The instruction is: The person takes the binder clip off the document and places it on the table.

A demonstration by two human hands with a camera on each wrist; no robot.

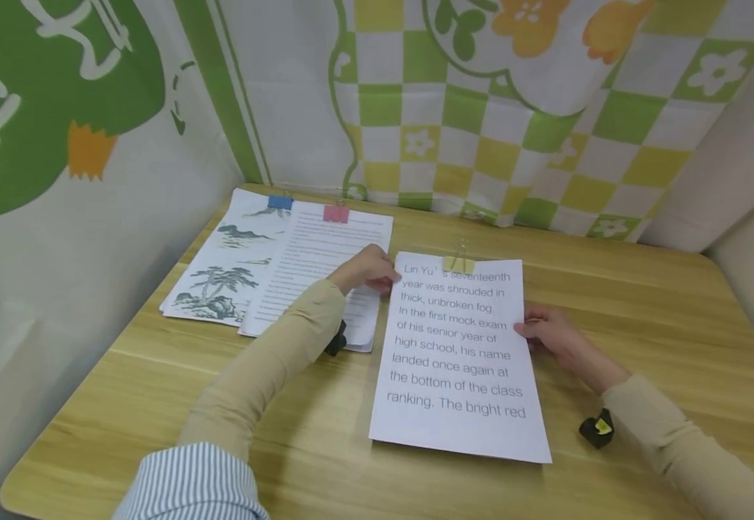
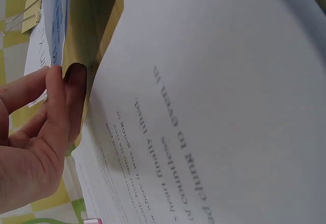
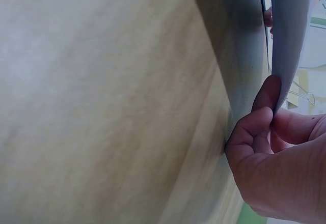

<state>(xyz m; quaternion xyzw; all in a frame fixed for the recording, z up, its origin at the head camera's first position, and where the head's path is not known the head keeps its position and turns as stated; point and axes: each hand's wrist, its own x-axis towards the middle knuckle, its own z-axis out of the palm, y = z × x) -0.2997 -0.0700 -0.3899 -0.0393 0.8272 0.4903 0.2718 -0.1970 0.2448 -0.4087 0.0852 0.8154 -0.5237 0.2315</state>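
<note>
A stack of printed paper [image 1: 455, 361] with large text is held slightly above the table, a yellow binder clip [image 1: 458, 265] at its top edge. My left hand [image 1: 372, 269] pinches its upper left edge; in the left wrist view the thumb and fingers [image 2: 57, 102] meet at the paper's side. On the opposite edge, my right hand [image 1: 554, 334] grips the stack between thumb and curled fingers, as the right wrist view shows with the hand [image 3: 270, 152] low beside the tabletop. The sheets' underside casts a shadow on the wood.
Left of the stack lies a text document [image 1: 312, 267] with a pink binder clip [image 1: 336, 213], overlapping a landscape print [image 1: 221, 267] with a blue binder clip [image 1: 280, 202]. The wooden table [image 1: 643, 310] meets a checkered curtain [image 1: 468, 144] at the back.
</note>
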